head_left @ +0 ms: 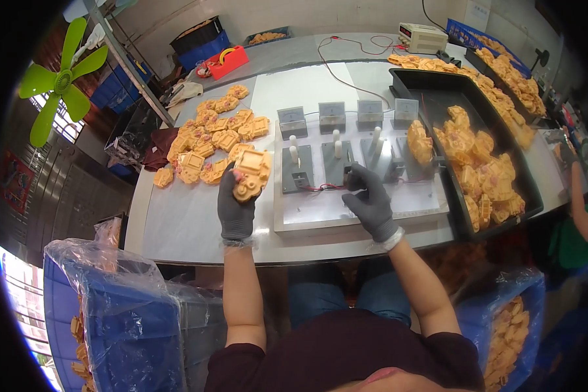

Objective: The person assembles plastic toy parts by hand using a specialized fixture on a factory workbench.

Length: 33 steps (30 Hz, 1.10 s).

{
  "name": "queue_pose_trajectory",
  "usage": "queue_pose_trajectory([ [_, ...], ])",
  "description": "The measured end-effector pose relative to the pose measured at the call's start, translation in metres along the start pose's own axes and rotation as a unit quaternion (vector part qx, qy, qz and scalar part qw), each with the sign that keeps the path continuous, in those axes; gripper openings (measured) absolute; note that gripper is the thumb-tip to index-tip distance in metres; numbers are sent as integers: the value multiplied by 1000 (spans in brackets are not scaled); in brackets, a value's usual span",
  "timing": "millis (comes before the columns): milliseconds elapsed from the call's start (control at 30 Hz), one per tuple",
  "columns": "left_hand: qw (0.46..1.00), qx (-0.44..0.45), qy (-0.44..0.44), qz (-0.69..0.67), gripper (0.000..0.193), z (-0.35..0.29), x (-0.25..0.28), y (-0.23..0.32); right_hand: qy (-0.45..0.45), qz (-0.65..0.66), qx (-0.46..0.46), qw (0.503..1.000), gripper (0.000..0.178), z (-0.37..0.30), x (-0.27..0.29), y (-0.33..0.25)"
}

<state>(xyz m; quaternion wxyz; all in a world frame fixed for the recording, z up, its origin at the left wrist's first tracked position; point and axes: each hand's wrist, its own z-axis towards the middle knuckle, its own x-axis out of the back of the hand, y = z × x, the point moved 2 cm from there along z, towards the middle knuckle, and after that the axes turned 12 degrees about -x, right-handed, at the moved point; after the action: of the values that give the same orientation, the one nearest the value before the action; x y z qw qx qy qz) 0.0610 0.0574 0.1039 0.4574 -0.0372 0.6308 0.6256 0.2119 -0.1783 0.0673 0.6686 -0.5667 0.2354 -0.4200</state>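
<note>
My left hand [236, 206], in a grey glove, grips a yellow-orange moulded plastic part [252, 171] with a square recess and a small pinkish piece on it. It is held just left of a test fixture [359, 215]. Over the fixture's front, my right hand [371, 204], also gloved, has its fingers bent and thumb apart, with nothing visible between them. The hand is close to the red and black wires [325, 187]. Grey blocks with white pegs [336, 137] stand along the fixture behind it, backed by small meters [332, 116]. Another moulded part [419, 142] sits at the rightmost station.
Similar parts [202, 140] are heaped on the table's left. A black tray [532, 210] at right holds more. A beige power supply [423, 38] and red tape dispenser [229, 62] stand behind. Blue bins [130, 326] flank me; a green fan [63, 81] is at left. A co-worker's arm [579, 196] shows at right.
</note>
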Motion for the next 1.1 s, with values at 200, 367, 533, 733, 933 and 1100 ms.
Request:
queue_pose_trajectory([
  [200, 970, -131, -127, 161, 25, 1, -92, -10, -63, 144, -57, 986, 60, 0, -2, 14],
  [367, 930, -282, -56, 229, 29, 12, -90, -15, -58, 129, -46, 989, 58, -1, -1, 9],
  [533, 668, -434, -40, 604, 31, 32, 10, -25, -49, 126, -49, 990, 55, -2, 5, 5],
  [733, 560, -272, -153, 767, 33, 18, 101, -61, -16, 102, 17, 995, 55, -3, 9, 18],
  [933, 625, -298, -142, 707, 32, 19, 115, -31, 72, 152, -27, 985, 47, -29, 62, -12],
  [1100, 831, -284, -23, 477, 31, -16, 40, -9, 419, -6, -35, 907, 52, -50, 212, -17],
])
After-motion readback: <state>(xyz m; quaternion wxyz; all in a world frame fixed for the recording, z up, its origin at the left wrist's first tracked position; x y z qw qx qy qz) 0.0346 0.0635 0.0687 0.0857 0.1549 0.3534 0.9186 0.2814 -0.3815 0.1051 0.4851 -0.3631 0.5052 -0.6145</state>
